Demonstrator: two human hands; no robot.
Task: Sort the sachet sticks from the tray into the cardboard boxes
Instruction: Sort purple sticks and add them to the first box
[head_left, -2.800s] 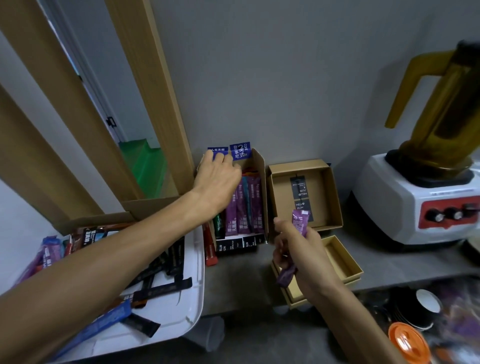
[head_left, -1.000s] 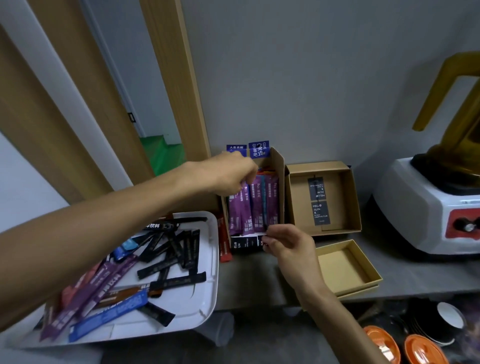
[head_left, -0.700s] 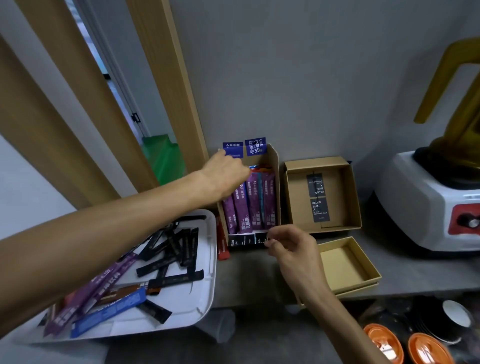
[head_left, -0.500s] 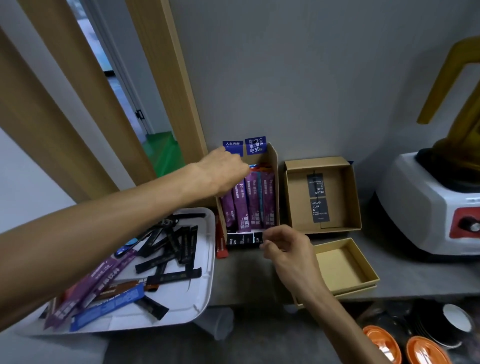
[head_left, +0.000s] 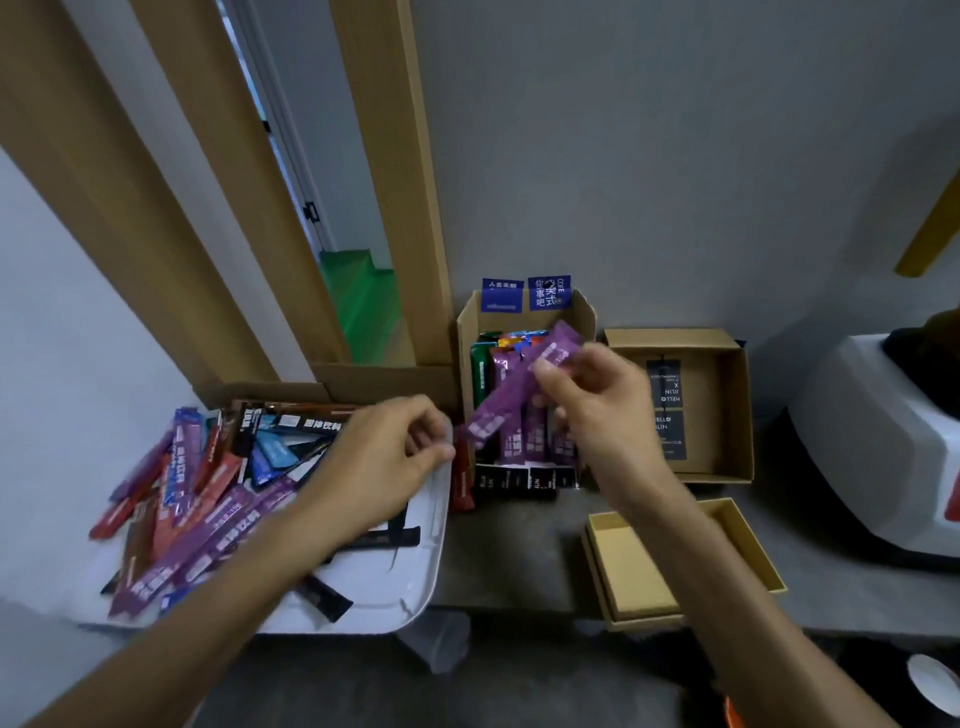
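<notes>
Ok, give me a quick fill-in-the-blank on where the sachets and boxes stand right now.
1. The right hand pinches a ____ sachet stick over the tall box.
2. The white tray lies to that box's ____.
3. The shallow box nearest the camera is ____.
Missing words: purple; left; empty.

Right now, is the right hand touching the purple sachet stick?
Touching. Head view: the right hand pinches the purple sachet stick near its upper end.
</notes>
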